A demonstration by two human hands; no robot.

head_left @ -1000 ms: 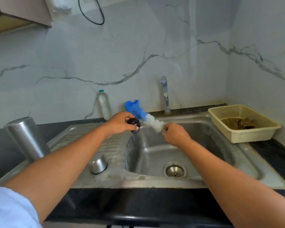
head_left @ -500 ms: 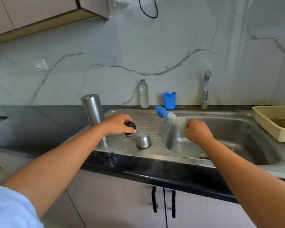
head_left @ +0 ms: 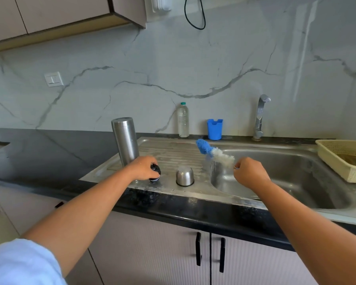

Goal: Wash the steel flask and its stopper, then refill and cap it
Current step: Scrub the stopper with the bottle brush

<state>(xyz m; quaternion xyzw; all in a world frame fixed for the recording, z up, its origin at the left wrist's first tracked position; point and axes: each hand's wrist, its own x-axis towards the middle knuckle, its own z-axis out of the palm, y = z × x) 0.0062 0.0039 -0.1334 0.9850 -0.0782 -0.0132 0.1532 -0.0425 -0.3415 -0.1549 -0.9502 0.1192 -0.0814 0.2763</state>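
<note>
the left hand (head_left: 143,168) curls its fingers round the black stopper (head_left: 155,173), low over the drainboard (head_left: 173,149) near the table's (head_left: 49,153) front edge. the steel flask (head_left: 125,140) stands upright just behind that hand, at the drainboard's left edge. the right hand (head_left: 250,172) pinches the handle of a blue-and-white bottle brush (head_left: 214,153) above the sink's (head_left: 296,171) left rim. a steel cap (head_left: 185,175) sits mouth-down between the hands.

I've got open drainboard (head_left: 169,151) behind the steel cup (head_left: 184,175), flask (head_left: 125,140) standing at its left edge, brush (head_left: 214,153) slanting over the basin's (head_left: 296,167) left corner. Left hand (head_left: 142,168) on the stopper (head_left: 156,173) sits just in front of the flask, the cup close beside. Basin middle is free; basket (head_left: 341,161) sits at its right rim, tap (head_left: 260,118) behind
</note>
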